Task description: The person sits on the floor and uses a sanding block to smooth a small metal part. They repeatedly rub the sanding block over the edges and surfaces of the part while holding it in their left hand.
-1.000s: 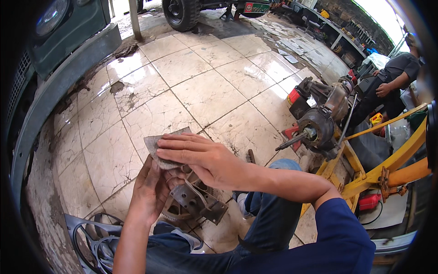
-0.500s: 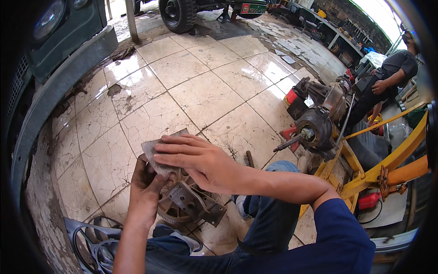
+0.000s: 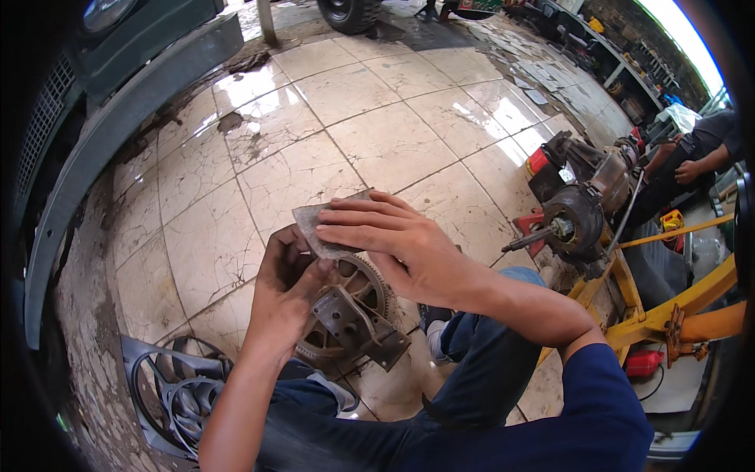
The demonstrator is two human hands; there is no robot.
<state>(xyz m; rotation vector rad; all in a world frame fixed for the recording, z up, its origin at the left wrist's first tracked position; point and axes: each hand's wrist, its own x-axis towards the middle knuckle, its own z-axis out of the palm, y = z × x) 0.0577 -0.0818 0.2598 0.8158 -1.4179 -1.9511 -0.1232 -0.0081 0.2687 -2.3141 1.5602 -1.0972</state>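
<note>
Just below the middle of the frame a toothed metal wheel [image 3: 346, 311], with spokes and a ring of fine teeth round its rim, rests against the person's lap and the cracked tile floor [image 3: 236, 181]; a grey block-shaped bracket [image 3: 354, 322] sits bolted across its face. The left hand [image 3: 287, 287] is wrapped round the wheel's left edge, fingers curled over the rim, bracing it. The right hand [image 3: 393, 240] lies flat with its fingers stretched out, pressing a worn grey sheet of abrasive paper [image 3: 326, 228] onto the top of the toothed rim. The wheel looks like cast or machined steel: heavy, rigid, probably greasy or dusty, with teeth sharp enough to nick skin, so the spokes and the smooth side of the rim seem the safest places to take hold. The sheet is thin and limp, bending over whatever it is pressed on, and needs a spread of fingertips to keep it from sliding. At lower left a grey fan guard [image 3: 177, 389] lies on the floor. At right stands a motor with a projecting shaft [image 3: 570, 224] on a yellow frame [image 3: 676, 307], and another person's hands [image 3: 684, 169] show near the right edge.
</note>
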